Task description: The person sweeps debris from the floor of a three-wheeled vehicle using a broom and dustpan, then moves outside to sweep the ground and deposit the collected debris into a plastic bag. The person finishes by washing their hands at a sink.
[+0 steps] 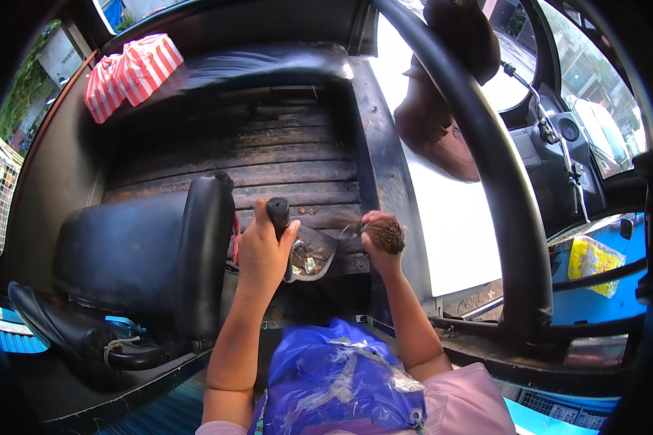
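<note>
My left hand (260,243) is closed round the upright black handle of a dustpan (331,262), with the thumb resting along its side. Dry leaves and scraps of wrapper (310,264) lie in the pan. Opposite it, my right hand (379,245) grips a short hand broom (387,237) near its round, brown, bundled end. The broom's fibres point left toward the pan and are blurred by motion. Both hands are low over the slatted floor (297,172) of a vehicle's cabin; bits of litter lie on the slats above the pan.
A black padded seat (130,246) stands close on my left. A dark bench (268,65) runs across the back, with red-and-white striped bags (134,76) at its left end. On the right, a thick black bar (479,130) curves past a brown rounded shape (432,130) and handlebars (562,145).
</note>
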`<action>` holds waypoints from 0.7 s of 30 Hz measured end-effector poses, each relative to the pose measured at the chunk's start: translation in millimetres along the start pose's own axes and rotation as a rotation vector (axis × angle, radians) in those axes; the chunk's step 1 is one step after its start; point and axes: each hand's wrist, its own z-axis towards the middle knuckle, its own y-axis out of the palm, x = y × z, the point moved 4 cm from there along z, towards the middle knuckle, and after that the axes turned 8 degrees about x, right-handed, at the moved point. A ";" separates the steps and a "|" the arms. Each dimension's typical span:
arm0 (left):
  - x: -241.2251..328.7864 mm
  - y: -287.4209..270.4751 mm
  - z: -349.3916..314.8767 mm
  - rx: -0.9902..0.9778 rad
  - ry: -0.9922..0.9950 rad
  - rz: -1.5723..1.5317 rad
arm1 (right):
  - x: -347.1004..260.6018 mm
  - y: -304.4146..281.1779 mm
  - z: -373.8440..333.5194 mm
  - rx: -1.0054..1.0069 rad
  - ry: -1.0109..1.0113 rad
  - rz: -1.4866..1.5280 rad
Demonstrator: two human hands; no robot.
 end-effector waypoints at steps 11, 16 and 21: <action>14.4 3.4 -36.5 -0.081 0.043 0.025 | -15.3 0.0 -31.0 0.118 0.078 0.066; 21.0 11.1 -41.9 -0.099 0.111 -0.008 | -9.9 -8.4 -17.9 0.125 -0.056 -0.187; 18.7 12.3 -43.6 -0.075 0.121 0.006 | -9.6 13.2 -65.4 -0.108 -0.071 -0.199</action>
